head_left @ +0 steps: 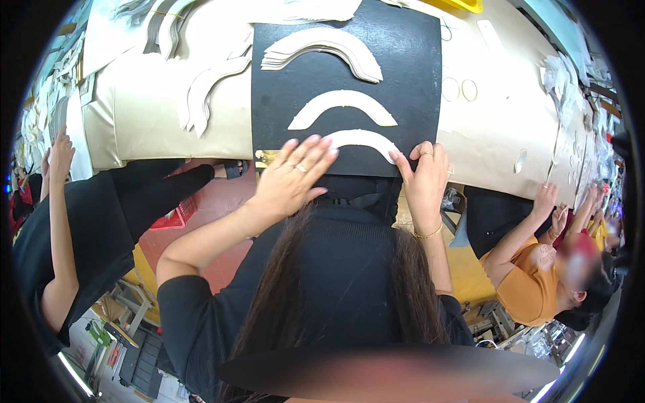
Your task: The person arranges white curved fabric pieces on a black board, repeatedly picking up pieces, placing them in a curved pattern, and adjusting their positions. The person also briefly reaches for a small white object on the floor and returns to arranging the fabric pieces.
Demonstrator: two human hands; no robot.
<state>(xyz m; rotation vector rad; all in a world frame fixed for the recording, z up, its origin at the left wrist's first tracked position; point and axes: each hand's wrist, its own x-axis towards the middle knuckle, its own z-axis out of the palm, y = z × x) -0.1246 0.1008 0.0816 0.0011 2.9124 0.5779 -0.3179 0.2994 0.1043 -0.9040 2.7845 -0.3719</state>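
The left hand (292, 169) covers the left end of a white arched strip (363, 139) near the front edge of a black rectangular mat (411, 74); the right hand (424, 176) touches the strip's right end.

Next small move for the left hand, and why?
Probably settle the left hand flat on the nearest white curved strip: its extended fingers already overlap the left end, and the right hand's thumb is at the right end. Whether the left fingers touch is unclear.
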